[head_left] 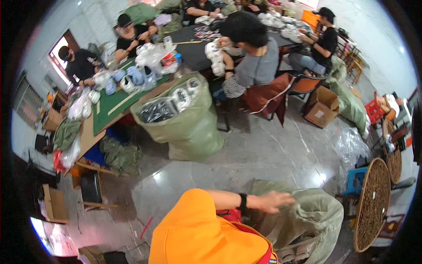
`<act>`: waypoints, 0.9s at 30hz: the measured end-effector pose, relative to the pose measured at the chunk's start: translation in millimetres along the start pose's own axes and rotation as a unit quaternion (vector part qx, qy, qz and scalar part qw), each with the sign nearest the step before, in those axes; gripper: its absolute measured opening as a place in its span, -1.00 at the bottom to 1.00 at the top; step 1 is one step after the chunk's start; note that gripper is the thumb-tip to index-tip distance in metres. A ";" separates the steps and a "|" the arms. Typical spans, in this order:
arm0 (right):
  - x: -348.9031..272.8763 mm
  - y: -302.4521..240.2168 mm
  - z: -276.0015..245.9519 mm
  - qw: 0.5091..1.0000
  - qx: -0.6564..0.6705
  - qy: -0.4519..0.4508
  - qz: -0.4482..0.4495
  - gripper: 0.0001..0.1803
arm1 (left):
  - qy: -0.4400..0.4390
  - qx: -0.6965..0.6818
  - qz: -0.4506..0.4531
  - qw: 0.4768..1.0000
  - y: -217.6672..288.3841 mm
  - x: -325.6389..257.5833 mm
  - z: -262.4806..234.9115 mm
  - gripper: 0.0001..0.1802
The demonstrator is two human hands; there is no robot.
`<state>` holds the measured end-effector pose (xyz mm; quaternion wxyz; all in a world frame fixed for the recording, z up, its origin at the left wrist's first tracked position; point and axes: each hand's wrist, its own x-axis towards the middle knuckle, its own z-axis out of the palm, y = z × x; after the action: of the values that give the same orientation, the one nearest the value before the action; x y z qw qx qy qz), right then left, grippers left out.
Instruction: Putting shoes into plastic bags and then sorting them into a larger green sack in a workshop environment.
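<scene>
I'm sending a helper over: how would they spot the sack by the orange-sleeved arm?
From the dark table, cross the grey floor to the orange sleeve. By its outstretched left hand is the sack, pale green. Unlike the packed sack by the table, which stands open-topped, this one slumps in loose folds.

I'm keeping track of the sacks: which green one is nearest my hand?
The lower-right sack: only this one is right by your left hand; others, such as the upright sack near mid-picture, are farther away.
</scene>
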<state>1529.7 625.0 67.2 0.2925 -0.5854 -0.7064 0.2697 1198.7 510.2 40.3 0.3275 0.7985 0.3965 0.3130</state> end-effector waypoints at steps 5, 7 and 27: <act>23.2 -33.4 86.1 0.981 -0.125 -0.107 -0.103 -0.67 | 0.030 -0.009 -0.327 0.945 -54.1 -173.4 -20.4 -0.55; 24.7 -55.7 132.9 0.962 -0.171 -0.156 -0.147 -0.66 | 0.023 -0.038 -0.379 0.924 -43.2 -227.6 -33.7 -0.57; -190.7 -101.8 169.5 0.584 -0.741 -0.320 -0.085 -0.42 | 0.199 -0.070 -0.471 0.856 -94.1 -594.9 -148.8 -0.60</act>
<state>1365.3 413.5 6.4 -0.4662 -0.4119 -0.7559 -0.2039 754.1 96.8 -87.3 0.4051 0.4116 0.7591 0.3004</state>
